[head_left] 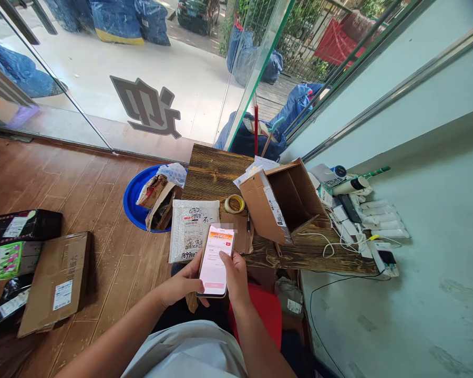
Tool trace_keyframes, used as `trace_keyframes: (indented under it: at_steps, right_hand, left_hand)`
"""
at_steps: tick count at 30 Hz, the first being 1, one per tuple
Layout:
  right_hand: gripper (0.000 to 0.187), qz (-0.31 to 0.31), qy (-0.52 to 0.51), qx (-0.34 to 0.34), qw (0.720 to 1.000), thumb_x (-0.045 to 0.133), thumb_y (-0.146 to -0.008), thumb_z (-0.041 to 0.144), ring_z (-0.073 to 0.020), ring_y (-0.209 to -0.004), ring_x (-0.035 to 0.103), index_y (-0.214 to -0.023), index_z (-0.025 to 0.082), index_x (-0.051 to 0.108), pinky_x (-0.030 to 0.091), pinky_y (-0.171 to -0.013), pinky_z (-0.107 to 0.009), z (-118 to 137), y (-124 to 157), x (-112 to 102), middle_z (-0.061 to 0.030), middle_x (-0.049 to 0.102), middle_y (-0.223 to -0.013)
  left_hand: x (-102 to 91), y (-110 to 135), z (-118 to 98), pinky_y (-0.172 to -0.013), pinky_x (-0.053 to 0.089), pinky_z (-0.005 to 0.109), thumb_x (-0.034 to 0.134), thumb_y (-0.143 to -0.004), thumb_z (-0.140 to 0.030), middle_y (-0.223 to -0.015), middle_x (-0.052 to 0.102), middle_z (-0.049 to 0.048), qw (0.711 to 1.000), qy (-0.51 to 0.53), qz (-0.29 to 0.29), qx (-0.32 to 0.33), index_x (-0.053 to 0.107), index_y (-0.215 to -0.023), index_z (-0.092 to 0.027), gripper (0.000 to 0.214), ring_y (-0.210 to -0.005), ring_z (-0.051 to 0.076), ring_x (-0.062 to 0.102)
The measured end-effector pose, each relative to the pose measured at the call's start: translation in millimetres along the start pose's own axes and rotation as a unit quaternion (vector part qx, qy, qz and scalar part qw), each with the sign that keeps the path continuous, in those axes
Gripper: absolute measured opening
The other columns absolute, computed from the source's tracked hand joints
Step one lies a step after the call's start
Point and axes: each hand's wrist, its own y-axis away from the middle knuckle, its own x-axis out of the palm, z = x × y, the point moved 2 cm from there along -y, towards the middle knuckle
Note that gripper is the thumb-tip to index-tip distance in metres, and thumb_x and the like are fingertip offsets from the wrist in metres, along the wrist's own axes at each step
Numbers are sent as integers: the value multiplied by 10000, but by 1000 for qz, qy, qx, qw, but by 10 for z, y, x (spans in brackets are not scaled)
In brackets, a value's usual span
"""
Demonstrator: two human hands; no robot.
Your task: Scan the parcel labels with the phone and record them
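Note:
A lit smartphone (215,262) with a pink and white screen is held upright between both hands, above the near edge of the wooden table (205,168). My left hand (185,281) grips its lower left side, the thumb at the bottom corner. Along the right edge my right hand (236,275) is wrapped, its thumb over the middle of the screen. Just behind the phone lies a white bubble mailer (193,226) with black handwriting. To the right of that are a flat piece of cardboard (240,231), a roll of tape (234,203) and a dark pen (248,223).
An open cardboard box (264,205) lies tilted on the table, with cables and a power strip (347,231) beyond it. A blue basin (132,197) of cardboard scraps stands left. Parcels (59,278) lie on the floor. A glass door (142,68) is ahead.

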Motion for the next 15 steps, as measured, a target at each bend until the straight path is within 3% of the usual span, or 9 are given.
trace_keyframes:
  at_steps: [5, 11, 15]
  right_hand:
    - [475, -17, 12, 6, 1000, 712, -618, 530, -184, -632, 630, -882, 139, 660, 492, -572, -282, 6, -28, -3, -51, 724, -764]
    - [506, -29, 44, -3, 999, 766, -569, 526, -212, -713, 649, -874, 134, 669, 498, -631, -305, 37, -1, 22, -81, 739, -836]
    - [531, -31, 50, -1, 998, 762, -555, 558, -229, -739, 657, -866, 141, 657, 499, -655, -318, 28, -33, 33, -87, 739, -846]
  left_hand:
    - [70, 19, -87, -532, 568, 276, 577, -543, -78, -1368, 457, 79, 1000, -13, -15, -16, -141, -1443, -424, 1201, -756, 157, 592]
    - [78, 14, -80, -521, 550, 241, 572, -553, -61, -1308, 511, 70, 1000, -4, -14, -19, -143, -1432, -447, 1197, -795, 171, 598]
    - [65, 4, -67, -549, 558, 256, 571, -576, -36, -1334, 505, 61, 1000, 1, -6, -10, -58, -1440, -477, 1156, -785, 158, 604]
